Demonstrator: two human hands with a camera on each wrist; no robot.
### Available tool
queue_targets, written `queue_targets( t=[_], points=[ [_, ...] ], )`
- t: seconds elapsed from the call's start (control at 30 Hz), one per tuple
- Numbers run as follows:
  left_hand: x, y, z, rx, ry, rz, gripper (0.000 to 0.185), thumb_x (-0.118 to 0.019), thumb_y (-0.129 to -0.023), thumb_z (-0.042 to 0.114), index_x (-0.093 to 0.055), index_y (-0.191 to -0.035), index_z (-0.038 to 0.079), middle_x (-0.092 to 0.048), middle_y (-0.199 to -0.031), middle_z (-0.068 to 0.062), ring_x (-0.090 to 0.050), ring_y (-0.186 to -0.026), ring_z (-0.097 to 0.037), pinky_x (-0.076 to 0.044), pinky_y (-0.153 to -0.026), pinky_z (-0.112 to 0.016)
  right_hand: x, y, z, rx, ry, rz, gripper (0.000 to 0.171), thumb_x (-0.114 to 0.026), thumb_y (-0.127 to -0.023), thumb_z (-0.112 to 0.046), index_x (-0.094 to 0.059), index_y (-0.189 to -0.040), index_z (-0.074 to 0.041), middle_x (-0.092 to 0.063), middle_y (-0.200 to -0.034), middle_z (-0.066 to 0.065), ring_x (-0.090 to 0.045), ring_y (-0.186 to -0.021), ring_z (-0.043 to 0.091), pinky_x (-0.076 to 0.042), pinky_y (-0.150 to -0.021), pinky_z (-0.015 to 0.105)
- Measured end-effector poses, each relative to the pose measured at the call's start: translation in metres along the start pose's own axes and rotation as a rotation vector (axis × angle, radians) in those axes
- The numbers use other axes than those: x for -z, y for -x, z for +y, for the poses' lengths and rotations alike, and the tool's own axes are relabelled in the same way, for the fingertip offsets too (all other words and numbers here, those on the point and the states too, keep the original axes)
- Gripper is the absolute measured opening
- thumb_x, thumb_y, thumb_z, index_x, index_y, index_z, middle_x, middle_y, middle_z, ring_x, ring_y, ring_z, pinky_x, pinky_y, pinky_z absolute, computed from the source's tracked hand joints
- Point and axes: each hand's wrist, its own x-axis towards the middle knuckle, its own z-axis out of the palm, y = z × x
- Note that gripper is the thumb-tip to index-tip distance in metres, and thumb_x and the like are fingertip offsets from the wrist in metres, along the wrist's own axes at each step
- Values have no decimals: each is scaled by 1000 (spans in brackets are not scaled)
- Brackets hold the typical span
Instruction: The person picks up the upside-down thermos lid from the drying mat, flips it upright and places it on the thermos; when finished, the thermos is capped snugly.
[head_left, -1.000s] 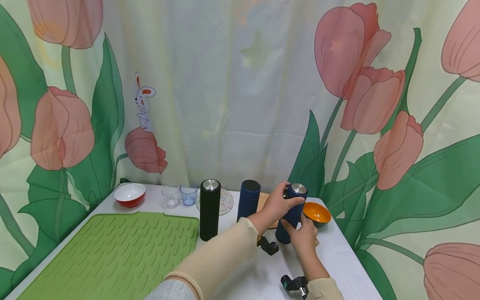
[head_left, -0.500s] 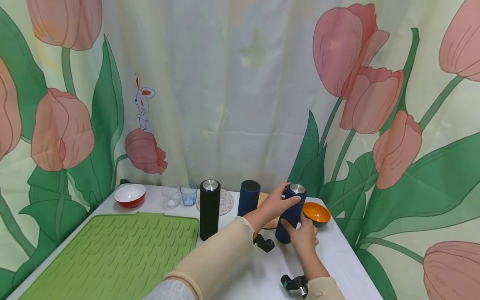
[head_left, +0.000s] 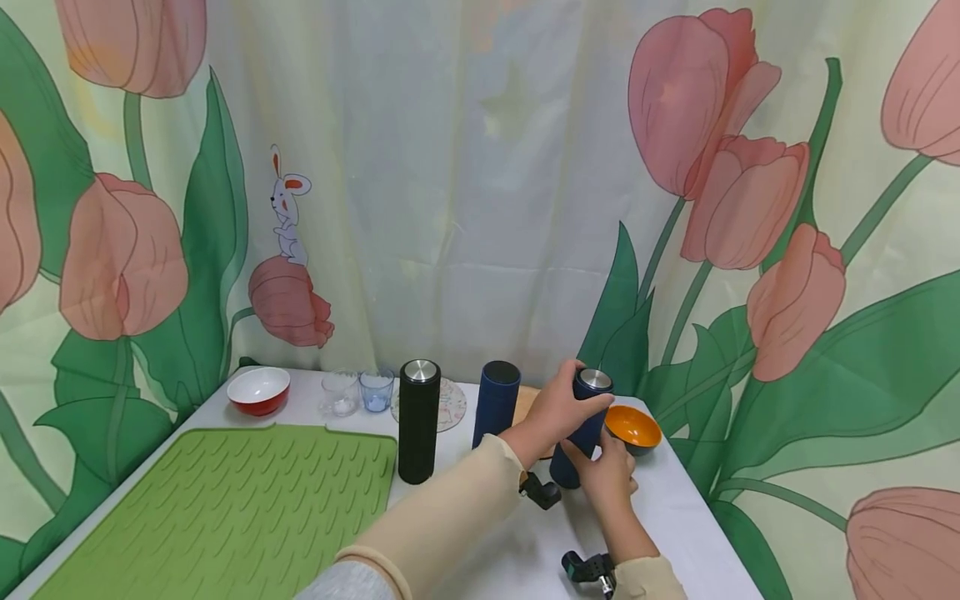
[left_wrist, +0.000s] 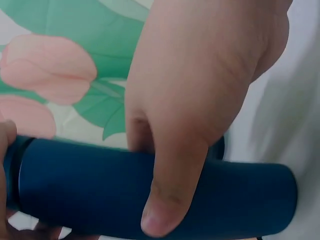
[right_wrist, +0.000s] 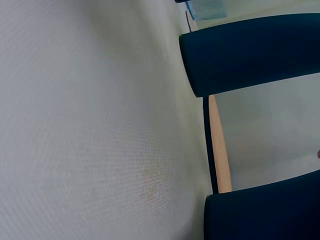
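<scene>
Navy flask (head_left: pixel 583 425) upright on table's (head_left: pixel 675 517) right side, by orange bowl (head_left: pixel 633 425). Left hand (head_left: pixel 558 406) wraps lid end, right hand (head_left: pixel 609 475) grips base — hard twist could tip it onto bowl.

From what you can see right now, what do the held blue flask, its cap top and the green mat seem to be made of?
Blue flask: matte, soft-looking coating with no glare, probably over metal; the core is hidden.
Cap top: a shiny silver disc, likely brushed steel.
Green mat: dull, with raised ribs and a moulded rim, so likely silicone or rubber.
</scene>
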Motion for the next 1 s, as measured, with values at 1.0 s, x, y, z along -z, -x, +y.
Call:
queue_targets(
  t=[1.0],
  points=[
    [13, -13, 18, 75, -173, -83, 79, -72, -92, 63, -44, -156, 26, -64, -146, -7, -67, -124, -25, -57, -105, -49, 2, -3, 2, -4, 16, -34, 90, -72, -96, -59, -35, -165, -15, -39, -159, 29, -22, -146, 55, -16, -107, 81]
  ],
)
